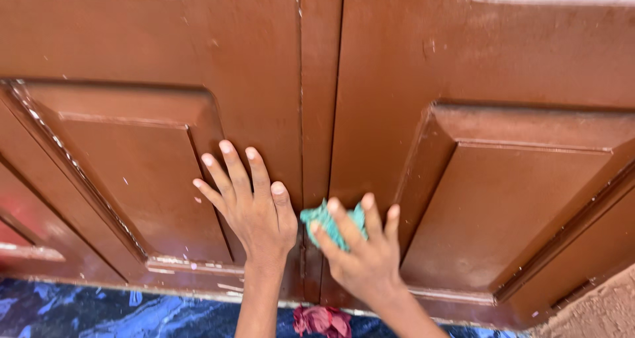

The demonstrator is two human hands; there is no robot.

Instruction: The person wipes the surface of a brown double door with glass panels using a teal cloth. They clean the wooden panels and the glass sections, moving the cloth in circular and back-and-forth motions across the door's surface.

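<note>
A pair of reddish-brown painted wooden door leaves (397, 80) with raised panels fills my view, above a strip of blue marbled floor (99, 311).

Low on the doors, by the centre seam, sits the crumpled teal cloth (324, 220). My right hand (360, 252) has it bunched under curled fingers, clamped against the wood of the right leaf just beside the seam. I judge the cloth soft, light and limp: it will fold whichever way it is pressed, will not slip on the dull paint, and is best held as a wad in the palm with the fingers over it. It looks rumpled and thin, with only its upper edge showing past the fingers.

My left hand (251, 202) lies flat on the left leaf, fingers spread apart, holding nothing, just beside the right one across the seam.

The paint carries pale flecks and scuffs, thickest along the lower rail. A dark red rag (322, 320) lies bunched on the floor below my wrists.
</note>
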